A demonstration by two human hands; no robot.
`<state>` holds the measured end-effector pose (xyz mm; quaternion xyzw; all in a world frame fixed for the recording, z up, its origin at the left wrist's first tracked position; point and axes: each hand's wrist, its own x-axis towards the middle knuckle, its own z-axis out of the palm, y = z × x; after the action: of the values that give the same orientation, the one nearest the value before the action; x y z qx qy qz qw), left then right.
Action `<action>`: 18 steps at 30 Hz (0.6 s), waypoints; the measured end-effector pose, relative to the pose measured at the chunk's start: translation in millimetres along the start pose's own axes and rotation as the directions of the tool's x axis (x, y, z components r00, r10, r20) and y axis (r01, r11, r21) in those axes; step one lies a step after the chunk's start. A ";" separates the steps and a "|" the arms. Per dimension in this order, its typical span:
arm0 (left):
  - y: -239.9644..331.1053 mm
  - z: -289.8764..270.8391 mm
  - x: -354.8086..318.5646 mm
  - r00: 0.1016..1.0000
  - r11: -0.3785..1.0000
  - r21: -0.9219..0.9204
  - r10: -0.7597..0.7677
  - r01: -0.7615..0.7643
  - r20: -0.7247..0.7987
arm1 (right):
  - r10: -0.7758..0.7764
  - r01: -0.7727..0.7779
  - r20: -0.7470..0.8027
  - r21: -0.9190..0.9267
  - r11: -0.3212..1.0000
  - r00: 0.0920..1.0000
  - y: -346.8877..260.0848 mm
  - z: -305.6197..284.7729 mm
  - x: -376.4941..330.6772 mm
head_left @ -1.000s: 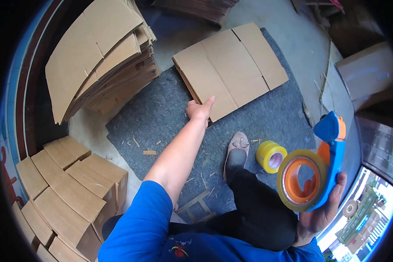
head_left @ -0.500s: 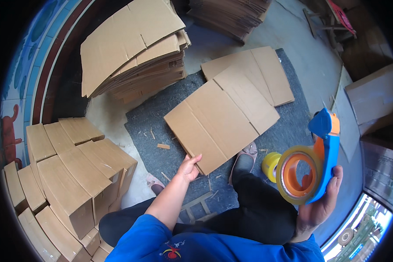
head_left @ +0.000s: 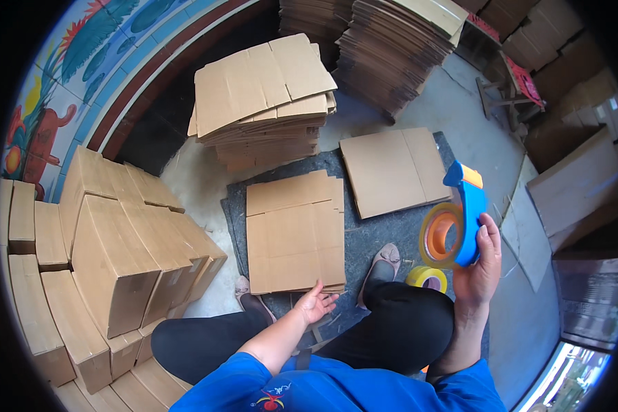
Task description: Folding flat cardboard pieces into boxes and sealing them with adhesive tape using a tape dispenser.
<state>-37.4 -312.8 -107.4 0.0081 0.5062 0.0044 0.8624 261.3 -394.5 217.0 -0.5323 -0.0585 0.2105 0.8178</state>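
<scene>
My right hand (head_left: 482,264) is wrapped round a blue and orange tape dispenser (head_left: 470,226), held up at the right with a wide roll of clear tape (head_left: 426,240) on it. Flattened cardboard boxes (head_left: 295,237) lie in a small pile on the dark mat in front of me. At the near edge of this pile is my left hand (head_left: 316,304), its fingers apart and holding nothing. Whether its fingertips touch the cardboard I cannot tell. A second flat cardboard pile (head_left: 391,172) rests farther right on the mat.
Closed boxes (head_left: 123,268) are stacked at my left. A tall pile of flat cardboard (head_left: 261,82) stands beyond the mat (head_left: 364,237), with another stack (head_left: 391,55) behind it. A yellow tape roll (head_left: 426,277) sits by my right knee. A wooden stool (head_left: 508,96) is at the far right.
My left hand has let go of the cardboard, which now lies squarer to me on the mat. The tape dispenser remains in my right hand. The view has shifted, showing more of the far side.
</scene>
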 end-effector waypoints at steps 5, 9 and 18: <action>0.1 3.4 -1.4 0.935 0.720 0.671 0.088 0.178 -0.343 | -0.019 0.023 0.025 -0.169 0.985 1.000 7.1 -16.2 -6.5; 46.6 -28.7 8.6 0.478 0.303 0.946 0.819 0.111 -0.318 | -0.064 0.073 0.036 -0.320 0.945 0.997 -3.7 -22.6 -9.0; 110.0 -63.2 -19.3 0.623 0.349 0.873 0.612 0.341 -0.488 | -0.041 0.088 0.112 -0.456 0.886 0.993 0.7 -16.0 -8.1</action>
<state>-101.9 -202.5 -119.3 0.5376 0.7230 -0.1950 0.3876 258.9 -411.1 210.5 -0.6974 -0.1647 0.1897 0.6712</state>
